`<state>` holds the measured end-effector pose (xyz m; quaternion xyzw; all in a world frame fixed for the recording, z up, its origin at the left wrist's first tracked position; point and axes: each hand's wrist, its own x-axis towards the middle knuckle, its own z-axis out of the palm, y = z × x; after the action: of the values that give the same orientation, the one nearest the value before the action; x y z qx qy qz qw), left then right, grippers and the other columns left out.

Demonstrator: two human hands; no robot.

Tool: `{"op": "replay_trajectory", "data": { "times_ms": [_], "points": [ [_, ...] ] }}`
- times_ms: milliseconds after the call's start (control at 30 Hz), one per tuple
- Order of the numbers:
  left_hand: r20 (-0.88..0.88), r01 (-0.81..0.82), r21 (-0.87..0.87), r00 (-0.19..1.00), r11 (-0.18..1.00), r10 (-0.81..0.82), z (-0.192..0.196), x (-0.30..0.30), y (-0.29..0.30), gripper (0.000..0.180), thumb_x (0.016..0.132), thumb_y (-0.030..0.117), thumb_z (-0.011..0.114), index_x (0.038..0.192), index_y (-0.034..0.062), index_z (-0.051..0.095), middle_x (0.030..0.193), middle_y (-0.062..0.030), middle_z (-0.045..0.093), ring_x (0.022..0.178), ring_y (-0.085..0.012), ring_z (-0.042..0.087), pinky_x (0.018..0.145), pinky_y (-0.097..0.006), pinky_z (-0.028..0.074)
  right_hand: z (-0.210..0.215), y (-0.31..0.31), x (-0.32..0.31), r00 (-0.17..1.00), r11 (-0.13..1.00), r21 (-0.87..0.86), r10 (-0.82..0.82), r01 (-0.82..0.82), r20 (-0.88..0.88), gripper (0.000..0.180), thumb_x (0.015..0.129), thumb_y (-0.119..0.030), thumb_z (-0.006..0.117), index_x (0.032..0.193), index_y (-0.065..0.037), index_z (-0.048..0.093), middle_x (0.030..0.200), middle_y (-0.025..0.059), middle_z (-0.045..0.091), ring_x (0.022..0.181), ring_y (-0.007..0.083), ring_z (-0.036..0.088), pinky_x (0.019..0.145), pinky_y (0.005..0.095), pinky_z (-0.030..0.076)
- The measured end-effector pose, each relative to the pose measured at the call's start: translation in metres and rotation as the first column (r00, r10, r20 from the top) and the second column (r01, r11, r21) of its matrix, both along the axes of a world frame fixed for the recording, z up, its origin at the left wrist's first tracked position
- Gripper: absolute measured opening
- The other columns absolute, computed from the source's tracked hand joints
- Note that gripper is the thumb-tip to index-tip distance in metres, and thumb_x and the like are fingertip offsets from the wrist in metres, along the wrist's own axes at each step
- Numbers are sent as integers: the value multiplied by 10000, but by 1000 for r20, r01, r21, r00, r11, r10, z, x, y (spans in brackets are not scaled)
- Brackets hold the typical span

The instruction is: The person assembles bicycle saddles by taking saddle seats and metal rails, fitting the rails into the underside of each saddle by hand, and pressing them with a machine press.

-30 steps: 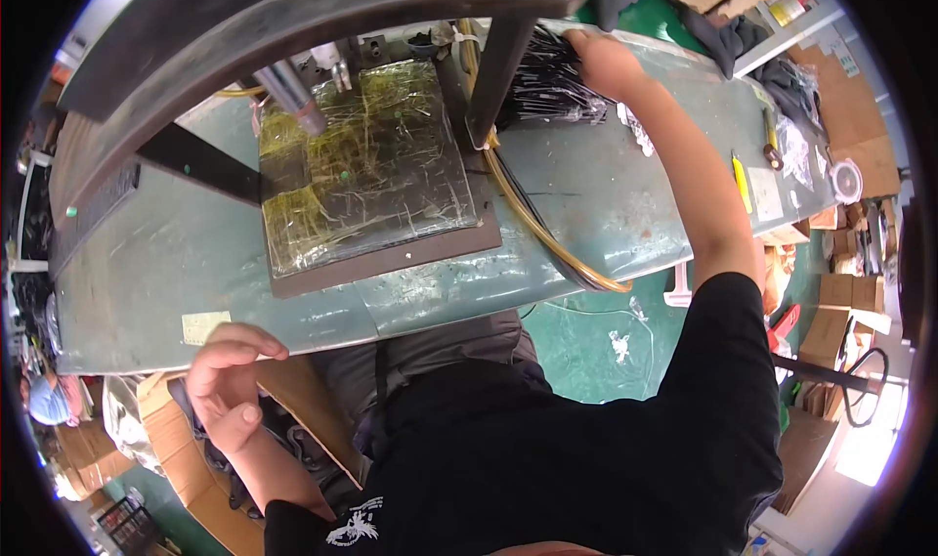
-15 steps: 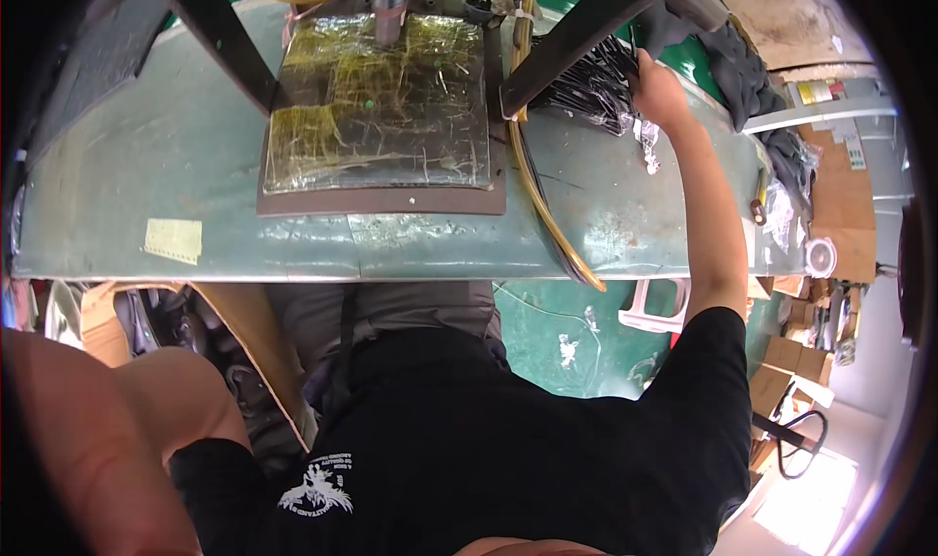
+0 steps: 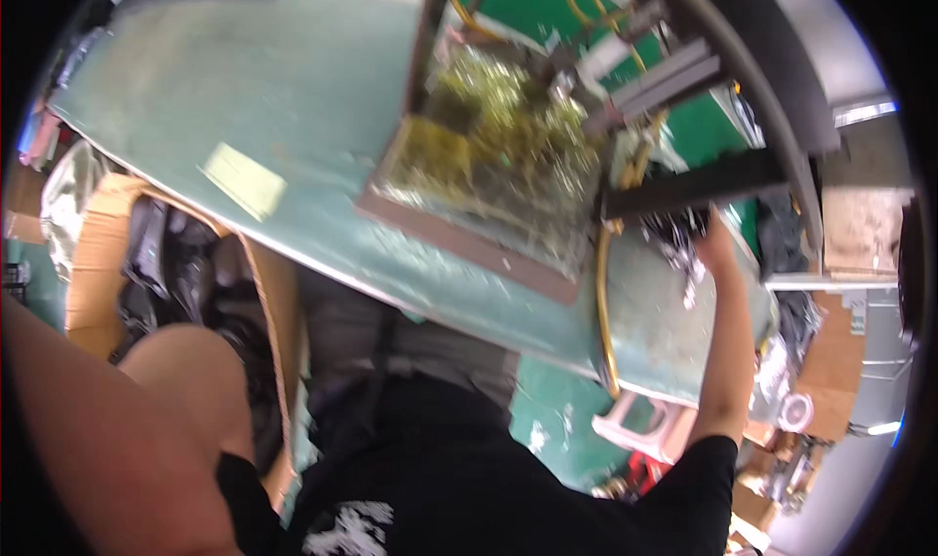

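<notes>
At the right part of the bench, my right hand reaches to a bundle of thin black strips. Its fingers are blurred and partly behind a dark frame bar, so what they grip does not show. Crumpled clear plastic hangs at the near side of the bundle. My left arm is bent at the lower left, its hand out of the picture. Between the dark legs of a press-like frame lies a square plate wrapped in yellowish, shiny film on a brown base.
A yellow hose runs over the bench edge beside the plate. A pale paper slip lies on the green bench. An open cardboard box of black items stands at the left. Below the bench is a pinkish stool.
The view has swung, so the bench now slants down to the right and the box at the left shows more fully. My right hand remains at the black bundle.
</notes>
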<state>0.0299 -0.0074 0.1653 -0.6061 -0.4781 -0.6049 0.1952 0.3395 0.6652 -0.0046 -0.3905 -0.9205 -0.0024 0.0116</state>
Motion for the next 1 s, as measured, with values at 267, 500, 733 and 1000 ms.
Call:
{"op": "replay_trajectory", "data": {
  "times_ms": [267, 500, 733, 1000],
  "points": [
    [-481, -179, 161, 845, 971, 235, 2, -6, -40, 465, 967, 362, 631, 1385, 159, 602, 1246, -55, 588, 1011, -242, 550, 902, -470, 384, -5, 4, 37, 999, 991, 132, 1, 4, -35, 543, 864, -3, 573, 1406, -33, 565, 1354, 310, 604, 1297, 511, 528, 1094, 554, 439],
    [-456, -164, 135, 865, 977, 208, 1, -34, -122, 421, 971, 360, 638, 1342, 162, 624, 1202, -50, 595, 1017, -245, 564, 926, -485, 404, 113, -115, 32, 993, 988, 148, -55, 39, 102, 543, 838, 19, 577, 1378, -31, 597, 1331, 308, 612, 1263, 504, 555, 1094, 547, 432],
    [44, -8, 102, 999, 995, 3, -37, -78, -113, 379, 975, 359, 644, 1300, 165, 646, 1158, -46, 601, 1023, -247, 578, 950, -499, 425, 91, -163, 38, 951, 939, 153, 304, -308, 48, 316, 874, -106, 679, 1175, -30, 617, 909, 254, 676, 870, 490, 650, 766, 582, 503],
    [234, 389, -10, 897, 921, -376, 16, 21, 59, 267, 966, 330, 704, 1182, 175, 679, 1058, -29, 595, 1020, -221, 601, 932, -452, 471, 39, -137, -22, 955, 985, -66, 170, -159, 242, 275, 827, -97, 649, 1102, -95, 667, 999, 227, 724, 1006, 459, 689, 862, 536, 549]
  ]
}}
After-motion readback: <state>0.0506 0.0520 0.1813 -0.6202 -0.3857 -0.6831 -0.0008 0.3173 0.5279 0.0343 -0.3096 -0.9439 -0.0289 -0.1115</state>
